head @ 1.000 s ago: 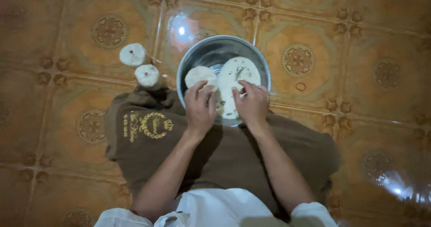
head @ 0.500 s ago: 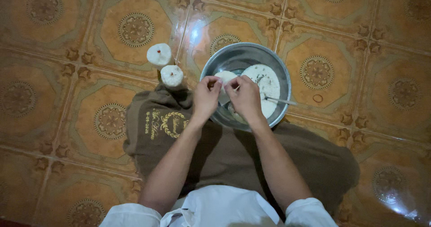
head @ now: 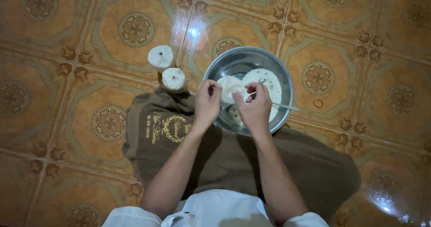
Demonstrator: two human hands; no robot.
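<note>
A round steel bowl (head: 251, 56) stands on the tiled floor, holding a pale speckled filling (head: 269, 85) and a spoon whose handle (head: 287, 106) sticks out to the right. Above the bowl's near side, my left hand (head: 206, 103) and my right hand (head: 256, 108) both pinch a folded white dough wrapper (head: 231, 87) between their fingertips. Two finished white buns, each with a red dot, lie left of the bowl: one bun (head: 160, 56) on the tiles, the other bun (head: 173, 79) at the edge of the brown cloth.
A brown cloth (head: 224, 159) with gold embroidery is spread on the orange patterned tile floor (head: 90, 29), under my arms. My white sleeves (head: 215, 211) show at the bottom. A small rubber ring (head: 318, 103) lies on the tiles right of the bowl.
A second ago the wrapper lay flat on my left fingers; both hands have since brought it together and folded it, gathering its edges over the bowl. The view has shifted slightly.
</note>
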